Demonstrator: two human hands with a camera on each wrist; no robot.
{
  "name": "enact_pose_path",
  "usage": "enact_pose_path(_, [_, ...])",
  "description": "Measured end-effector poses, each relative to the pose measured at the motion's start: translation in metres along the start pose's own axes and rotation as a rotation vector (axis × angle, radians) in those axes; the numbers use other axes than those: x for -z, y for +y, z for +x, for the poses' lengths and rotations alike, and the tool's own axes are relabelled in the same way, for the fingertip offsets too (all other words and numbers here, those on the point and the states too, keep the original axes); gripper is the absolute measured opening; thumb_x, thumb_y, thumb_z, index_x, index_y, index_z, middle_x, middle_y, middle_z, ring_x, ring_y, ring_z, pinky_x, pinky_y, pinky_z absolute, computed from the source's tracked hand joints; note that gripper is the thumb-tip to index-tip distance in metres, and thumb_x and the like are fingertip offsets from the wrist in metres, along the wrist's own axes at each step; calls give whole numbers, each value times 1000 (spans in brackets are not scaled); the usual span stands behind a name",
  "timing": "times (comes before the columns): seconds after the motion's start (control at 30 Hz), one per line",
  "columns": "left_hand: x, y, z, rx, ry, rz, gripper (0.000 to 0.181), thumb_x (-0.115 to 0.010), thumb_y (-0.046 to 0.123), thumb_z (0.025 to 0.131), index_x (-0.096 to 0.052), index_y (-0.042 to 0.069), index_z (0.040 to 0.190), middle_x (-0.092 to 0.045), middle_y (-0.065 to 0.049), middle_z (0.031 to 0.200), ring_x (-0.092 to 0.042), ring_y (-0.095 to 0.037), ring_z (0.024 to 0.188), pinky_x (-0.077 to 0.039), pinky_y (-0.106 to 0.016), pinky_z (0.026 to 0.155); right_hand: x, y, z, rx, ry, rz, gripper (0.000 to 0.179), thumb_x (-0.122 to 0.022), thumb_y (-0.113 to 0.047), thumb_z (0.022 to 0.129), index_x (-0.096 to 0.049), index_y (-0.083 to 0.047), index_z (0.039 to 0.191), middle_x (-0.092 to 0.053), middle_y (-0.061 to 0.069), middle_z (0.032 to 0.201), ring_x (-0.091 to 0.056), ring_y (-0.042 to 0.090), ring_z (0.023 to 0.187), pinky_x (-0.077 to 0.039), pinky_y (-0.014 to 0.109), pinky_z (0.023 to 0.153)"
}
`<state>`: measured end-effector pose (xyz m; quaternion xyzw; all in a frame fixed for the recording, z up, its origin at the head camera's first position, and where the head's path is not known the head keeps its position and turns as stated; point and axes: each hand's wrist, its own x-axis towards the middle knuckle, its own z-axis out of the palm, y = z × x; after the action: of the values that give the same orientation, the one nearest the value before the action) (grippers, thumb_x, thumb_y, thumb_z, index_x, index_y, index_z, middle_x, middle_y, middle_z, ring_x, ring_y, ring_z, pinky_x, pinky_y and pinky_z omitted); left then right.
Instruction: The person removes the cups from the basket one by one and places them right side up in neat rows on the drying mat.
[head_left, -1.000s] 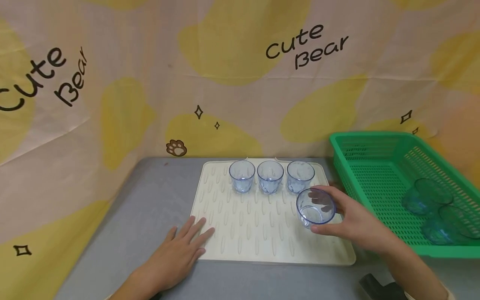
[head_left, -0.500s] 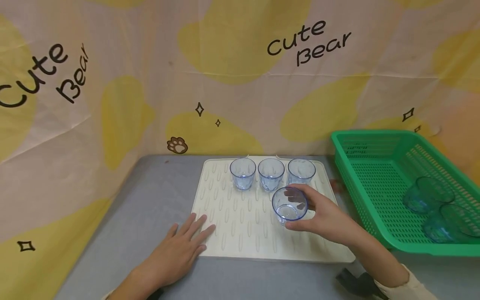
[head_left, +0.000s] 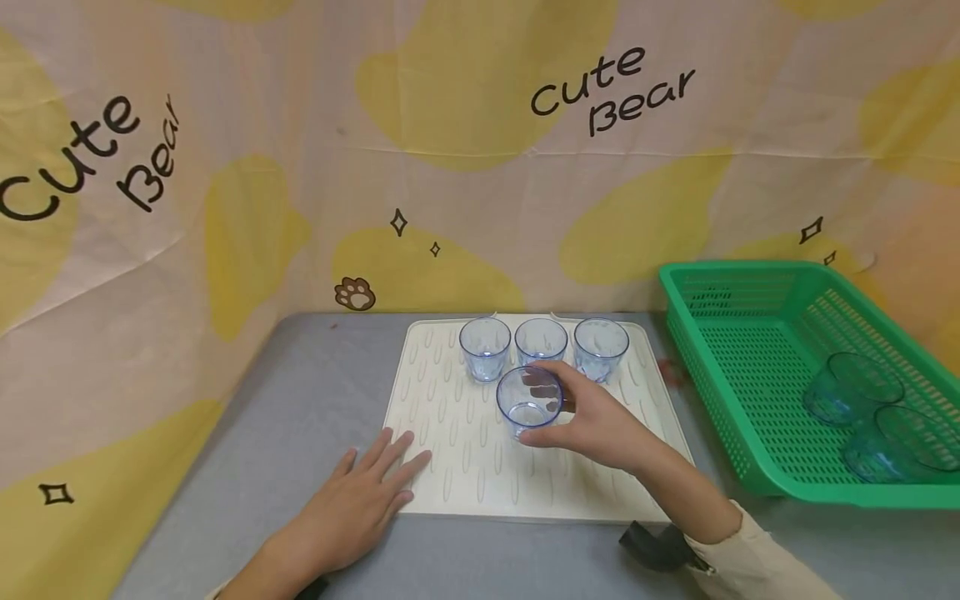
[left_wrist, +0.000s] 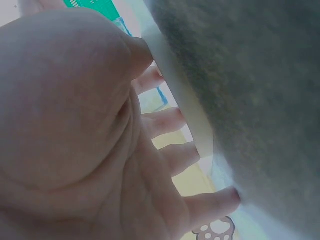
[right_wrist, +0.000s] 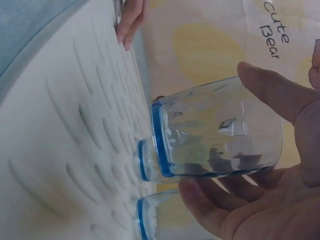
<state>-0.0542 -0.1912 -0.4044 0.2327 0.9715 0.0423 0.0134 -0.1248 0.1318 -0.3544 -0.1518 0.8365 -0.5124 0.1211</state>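
A clear bluish drinking glass (head_left: 529,398) is held upright over the middle of the white ridged mat (head_left: 480,492). My right hand (head_left: 596,421) grips it from the right, thumb on the near side and fingers round the far side. In the right wrist view, the glass's blue base (right_wrist: 161,140) faces the mat with a gap between them. Three similar glasses stand upright in a row along the mat's back: a left one (head_left: 484,350), a middle one (head_left: 541,337) partly hidden by the held glass and hand, and a right one (head_left: 601,348). My left hand (head_left: 356,508) rests with fingers spread at the mat's left edge.
A green plastic basket (head_left: 757,442) stands right of the mat, with two glasses inside, one farther back (head_left: 853,387) and one nearer (head_left: 896,446). The grey table (head_left: 300,383) ends at a yellow-patterned cloth (head_left: 465,192) behind and on the left.
My right hand has carried the glass leftward across the mat, from near its right side to in front of the left and middle glasses. The left hand has stayed in place.
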Motion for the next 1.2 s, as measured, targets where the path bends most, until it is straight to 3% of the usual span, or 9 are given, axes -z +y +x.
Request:
enact_pose_path(0.33, [3,0,-1,23,-36,-5,48,-52,34,103,-45,30,150,-38,-2,160,-31,-32,150,-34,-66,108,-22,-6,20,39,-21,102,84,-88,-26,75,-44,-14,146,-55,8,143,-58,31,126,-49,42,101])
enact_pose_path(0.7, [3,0,1,20,-54,-11,49,-51,35,103,-42,32,151,-36,-1,162,-29,-32,151,-33,-66,109,-41,-2,30,17,-11,176,80,-88,-22,74,-47,-18,143,-57,6,142,-61,26,120,-52,33,92])
enact_pose_path(0.87, [3,0,1,9,-23,-5,48,-52,34,103,-44,30,150,-38,-2,160,-31,-33,150,-34,-66,108,-52,0,31,3,3,127,84,-90,-25,72,-46,-18,144,-59,4,140,-60,25,121,-50,39,98])
enact_pose_path(1.2, [1,-1,3,8,-28,9,49,-52,34,102,-44,30,150,-39,-3,160,-32,-33,150,-34,-67,107,-60,8,34,-7,36,49,85,-91,-30,71,-47,-19,144,-58,3,138,-59,24,123,-46,45,105])
